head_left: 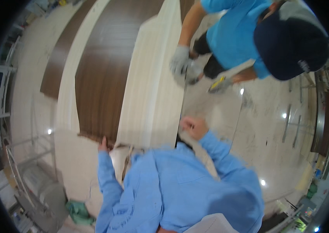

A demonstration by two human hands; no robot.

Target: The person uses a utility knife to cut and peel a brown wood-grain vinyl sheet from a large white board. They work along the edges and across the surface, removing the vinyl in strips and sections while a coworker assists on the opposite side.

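At the near end of a dark brown wood-grain board (106,73), my left hand (103,145) grips the edge, one digit lying on top. The edge there looks ragged. Beside it on the right lies a long pale wood-grain board (149,85), its near end close to my body. My right hand (196,127) is just past this board's right edge, fingers curled in and slightly blurred. Nothing shows in it.
Across on the right, a person in a blue shirt and dark cap (289,42) bends over, with a gloved hand (181,60) at the pale board's edge. Their other hand holds a yellow-and-grey tool (217,84). Another brown board (61,58) lies left. Metal railing (32,153) stands lower left.
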